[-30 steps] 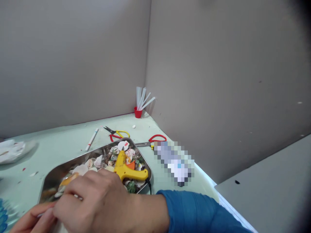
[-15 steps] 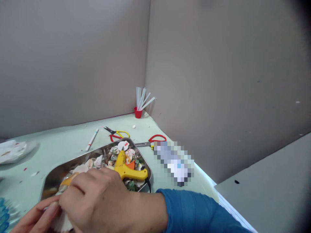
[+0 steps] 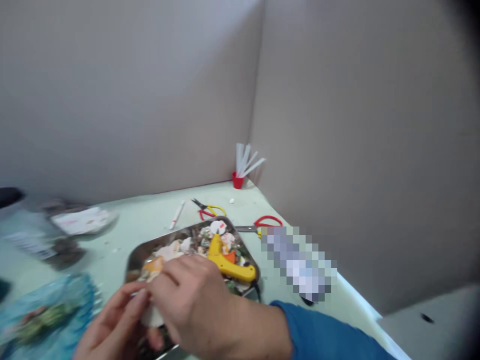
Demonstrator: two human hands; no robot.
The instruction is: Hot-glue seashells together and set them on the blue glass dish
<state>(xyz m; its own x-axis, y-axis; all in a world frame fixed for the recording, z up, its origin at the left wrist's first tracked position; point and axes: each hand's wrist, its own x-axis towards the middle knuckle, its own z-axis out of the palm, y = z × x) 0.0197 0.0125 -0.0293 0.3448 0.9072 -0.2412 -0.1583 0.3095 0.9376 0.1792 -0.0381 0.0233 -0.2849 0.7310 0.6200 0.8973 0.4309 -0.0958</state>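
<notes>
Shiny metal tray [image 3: 137, 256], smooth plastic glue gun [image 3: 225, 262], matt cloth sleeve [image 3: 322, 334]

– Held piece [image 3: 151, 317]?
– Whitish. Glue gun [image 3: 224, 263] body: yellow.
– Cup [image 3: 237, 181] and sticks [image 3: 239, 156]?
– Cup red, sticks whitish.
– Nearer scissors [image 3: 248, 229]?
– Handles [image 3: 268, 217] red and yellow.
– Table [image 3: 146, 212], sleeve [image 3: 326, 332]?
– Table pale green; sleeve plain blue.

A plain blue sleeve [image 3: 333, 332] is worn on the right forearm [image 3: 258, 322], its cuff [image 3: 287, 327] seen short of the wrist [image 3: 230, 322]; the left hand [image 3: 116, 322] and right hand [image 3: 193, 302] are ungloved.
</notes>
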